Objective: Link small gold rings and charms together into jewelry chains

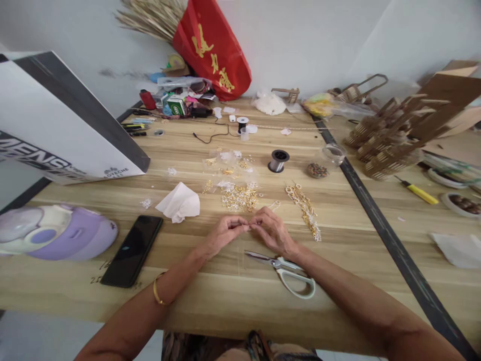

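My left hand (230, 230) and my right hand (271, 231) meet fingertip to fingertip over the table, both closed in a pinch. Whatever is between the fingers is too small to make out. Just beyond them lies a pile of gold and silver beads (240, 197). Scissors (289, 273) with pale handles rest below my right hand, blades pointing left. Thin pale strands (239, 260) lie on the wood left of the blades. A bundle of gold and silver chain-like pieces (305, 213) is to the right. A crumpled white tissue (180, 202) sits left of the beads.
A black phone (131, 250), a purple bottle (75, 233) and a large white box (67, 125) stand at left. Behind the beads are a wire spool (278, 160) and a clear tub of small beads (317, 169). A red bag (214, 50) leans at the back; wooden racks (387, 140) stand right.
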Motion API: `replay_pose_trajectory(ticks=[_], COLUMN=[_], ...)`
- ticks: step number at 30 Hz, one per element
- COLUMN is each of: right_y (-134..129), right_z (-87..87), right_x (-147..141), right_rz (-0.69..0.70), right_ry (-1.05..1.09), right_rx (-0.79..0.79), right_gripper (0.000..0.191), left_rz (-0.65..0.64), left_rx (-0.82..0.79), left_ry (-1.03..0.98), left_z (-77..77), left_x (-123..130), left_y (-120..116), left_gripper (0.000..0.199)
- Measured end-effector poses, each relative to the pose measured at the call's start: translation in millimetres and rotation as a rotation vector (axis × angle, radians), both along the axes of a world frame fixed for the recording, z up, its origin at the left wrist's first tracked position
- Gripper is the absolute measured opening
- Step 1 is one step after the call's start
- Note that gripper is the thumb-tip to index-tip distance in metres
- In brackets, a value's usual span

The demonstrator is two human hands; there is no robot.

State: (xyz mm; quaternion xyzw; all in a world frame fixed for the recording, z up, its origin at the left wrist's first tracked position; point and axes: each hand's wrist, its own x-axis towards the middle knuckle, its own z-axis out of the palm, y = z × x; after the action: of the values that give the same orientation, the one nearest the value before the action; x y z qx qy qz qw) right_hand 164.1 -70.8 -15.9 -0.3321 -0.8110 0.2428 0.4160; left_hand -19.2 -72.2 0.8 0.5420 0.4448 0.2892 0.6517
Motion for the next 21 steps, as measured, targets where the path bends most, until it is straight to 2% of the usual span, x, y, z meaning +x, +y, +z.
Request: replay_pose_trajectory(ticks=[7,16,21], right_y=[-0.1,-1.0,-1.0], right_z=[-1.6,-1.0,-0.1], right_x=[0.0,-0.1,0.1], right_rz=[0.012,0.021,-0.003], right_ry=[0.006,0.035,0.028], right_rx=[-0.012,-0.018,-0.021], right_gripper=[0.005,0.006,0.007], left_rz=[0.016,0.007,0.027], left_rx=[0.049,0.088,0.077], left_ry=[0.044,0.051,0.054], left_z=[5.0,1.5,6.2], left_x=[0.9,0.7,0.3], left_y=[0.1,1.2,-0.1], left_gripper=[0.026,0.023,0.022])
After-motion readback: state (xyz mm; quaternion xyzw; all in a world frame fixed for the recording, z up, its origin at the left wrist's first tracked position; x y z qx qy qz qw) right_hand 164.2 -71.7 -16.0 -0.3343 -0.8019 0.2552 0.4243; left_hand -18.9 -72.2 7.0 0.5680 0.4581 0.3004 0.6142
